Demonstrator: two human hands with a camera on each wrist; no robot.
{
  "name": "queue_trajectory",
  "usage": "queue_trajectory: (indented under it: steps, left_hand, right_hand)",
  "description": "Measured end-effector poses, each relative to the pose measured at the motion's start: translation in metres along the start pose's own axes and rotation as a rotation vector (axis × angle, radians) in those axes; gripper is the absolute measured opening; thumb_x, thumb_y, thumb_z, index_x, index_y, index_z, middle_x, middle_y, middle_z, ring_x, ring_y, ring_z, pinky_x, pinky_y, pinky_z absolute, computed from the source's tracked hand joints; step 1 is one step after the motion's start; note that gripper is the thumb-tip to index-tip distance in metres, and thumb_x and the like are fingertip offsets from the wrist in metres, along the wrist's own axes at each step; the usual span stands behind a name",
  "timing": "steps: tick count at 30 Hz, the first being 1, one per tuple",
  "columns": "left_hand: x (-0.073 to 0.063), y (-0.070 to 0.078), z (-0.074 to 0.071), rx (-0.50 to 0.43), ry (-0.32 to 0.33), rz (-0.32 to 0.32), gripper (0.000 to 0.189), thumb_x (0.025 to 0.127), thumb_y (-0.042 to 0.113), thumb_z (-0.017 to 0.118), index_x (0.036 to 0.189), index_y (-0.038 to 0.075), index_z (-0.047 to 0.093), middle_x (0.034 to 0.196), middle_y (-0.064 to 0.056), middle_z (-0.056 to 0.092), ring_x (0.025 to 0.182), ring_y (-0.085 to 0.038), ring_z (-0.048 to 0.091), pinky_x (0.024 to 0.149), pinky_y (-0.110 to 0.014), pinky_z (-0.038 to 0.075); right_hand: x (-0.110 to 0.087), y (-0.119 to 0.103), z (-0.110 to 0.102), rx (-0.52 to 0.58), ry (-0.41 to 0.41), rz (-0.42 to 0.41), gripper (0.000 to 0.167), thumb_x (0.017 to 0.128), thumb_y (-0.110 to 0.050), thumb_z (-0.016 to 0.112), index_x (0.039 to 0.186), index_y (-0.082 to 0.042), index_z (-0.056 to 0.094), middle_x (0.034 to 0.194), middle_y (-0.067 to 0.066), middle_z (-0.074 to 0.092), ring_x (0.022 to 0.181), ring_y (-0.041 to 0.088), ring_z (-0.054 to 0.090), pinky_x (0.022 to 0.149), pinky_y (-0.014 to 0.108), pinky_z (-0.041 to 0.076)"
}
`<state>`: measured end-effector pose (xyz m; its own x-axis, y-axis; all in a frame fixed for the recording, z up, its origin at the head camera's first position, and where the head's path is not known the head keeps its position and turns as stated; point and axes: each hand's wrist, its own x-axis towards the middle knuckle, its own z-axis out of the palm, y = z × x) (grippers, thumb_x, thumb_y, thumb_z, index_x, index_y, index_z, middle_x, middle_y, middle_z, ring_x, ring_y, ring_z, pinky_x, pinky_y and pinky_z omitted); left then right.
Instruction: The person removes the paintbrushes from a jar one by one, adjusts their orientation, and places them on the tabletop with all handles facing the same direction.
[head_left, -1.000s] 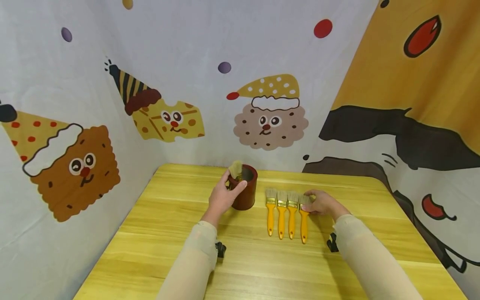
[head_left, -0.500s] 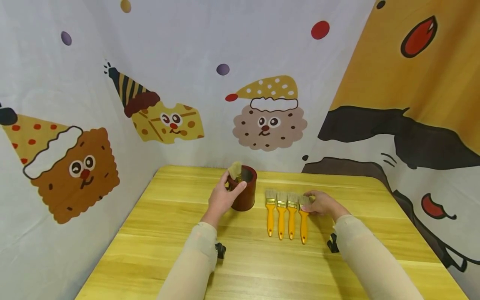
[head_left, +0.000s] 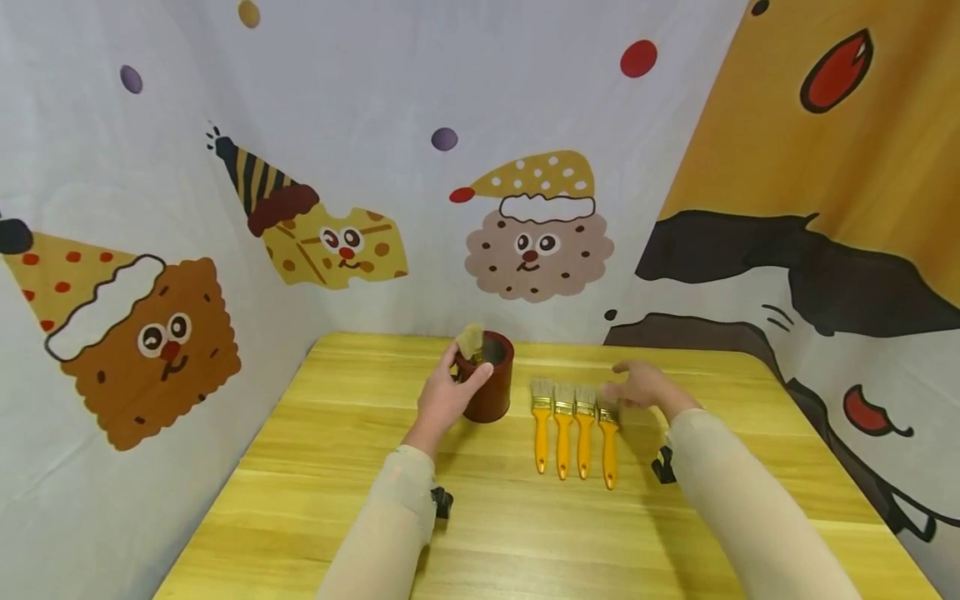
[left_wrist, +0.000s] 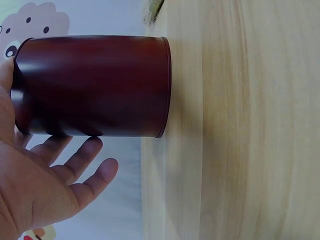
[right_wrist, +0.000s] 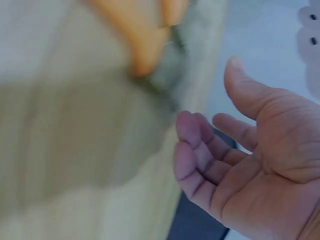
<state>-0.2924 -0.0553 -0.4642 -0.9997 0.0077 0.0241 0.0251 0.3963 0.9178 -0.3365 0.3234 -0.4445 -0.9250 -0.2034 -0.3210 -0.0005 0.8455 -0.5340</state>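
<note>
A dark red cylindrical pen holder (head_left: 489, 392) stands upright at the back of the table, a paintbrush (head_left: 471, 340) in it with pale bristles upward. My left hand (head_left: 444, 395) holds the pot near its rim; in the left wrist view the thumb is at the rim and the other fingers lie along the pot's side (left_wrist: 95, 85). Several paintbrushes with orange handles lie side by side to the right, bristles away from me. Beside the rightmost paintbrush (head_left: 609, 442) is my right hand (head_left: 647, 387), raised, holding nothing, fingers loosely bent in the right wrist view.
The light wooden table (head_left: 525, 533) has its back edge close to a white cloth (head_left: 360, 108) printed with cartoon food faces. Cloth also hangs along the left and right sides. The paintbrushes lie just right of the pot.
My right hand has let go of the rightmost paintbrush and risen slightly away from it. The left hand and the pot have stayed in place.
</note>
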Motion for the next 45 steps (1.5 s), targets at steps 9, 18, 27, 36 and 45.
queue_trajectory:
  steps: [9, 18, 27, 36, 45]
  left_hand:
    - [0.001, -0.003, -0.002, 0.000, 0.001, 0.001, 0.098, 0.091, 0.080, 0.065, 0.170, 0.044, 0.022, 0.175, -0.004, 0.036, 0.152, -0.039, 0.049, 0.119, -0.062, 0.045]
    - [0.002, 0.001, 0.001, -0.014, -0.017, -0.003, 0.093, 0.097, 0.070, 0.067, 0.171, 0.040, 0.020, 0.175, -0.004, 0.034, 0.152, -0.041, 0.048, 0.119, -0.062, 0.046]
    - [0.002, 0.003, 0.002, 0.005, -0.006, -0.024, 0.094, 0.095, 0.075, 0.066, 0.171, 0.043, 0.021, 0.174, -0.003, 0.038, 0.150, -0.041, 0.052, 0.116, -0.063, 0.048]
    - [0.001, 0.003, -0.002, -0.002, -0.014, -0.005, 0.098, 0.091, 0.082, 0.062, 0.171, 0.044, 0.018, 0.174, -0.005, 0.036, 0.150, -0.041, 0.051, 0.115, -0.064, 0.048]
    - [0.002, 0.001, -0.002, 0.012, -0.021, -0.010, 0.104, 0.089, 0.086, 0.061, 0.172, 0.039, 0.018, 0.177, 0.000, 0.030, 0.150, -0.041, 0.050, 0.114, -0.064, 0.049]
  right_hand:
    - [0.018, -0.091, -0.003, 0.024, 0.123, -0.183, 0.064, 0.107, -0.034, 0.068, 0.161, -0.006, 0.047, 0.139, 0.027, 0.067, 0.117, 0.039, 0.072, 0.101, 0.055, 0.059]
    - [0.035, -0.158, 0.024, 0.064, 0.189, -0.319, 0.053, 0.107, -0.035, 0.069, 0.154, -0.014, 0.058, 0.139, 0.016, 0.070, 0.126, 0.036, 0.068, 0.104, 0.053, 0.058]
    - [0.048, -0.180, 0.041, 0.113, 0.227, -0.359, 0.059, 0.099, -0.029, 0.080, 0.152, -0.016, 0.059, 0.145, 0.008, 0.068, 0.128, 0.033, 0.065, 0.103, 0.051, 0.058]
    - [0.045, -0.203, 0.046, 0.053, 0.190, -0.432, 0.064, 0.095, -0.024, 0.085, 0.153, -0.015, 0.058, 0.136, 0.010, 0.073, 0.119, 0.030, 0.066, 0.100, 0.048, 0.058]
    - [0.051, -0.212, 0.054, 0.017, 0.170, -0.407, 0.082, 0.093, -0.026, 0.087, 0.162, -0.012, 0.046, 0.129, 0.014, 0.076, 0.113, 0.031, 0.074, 0.096, 0.046, 0.063]
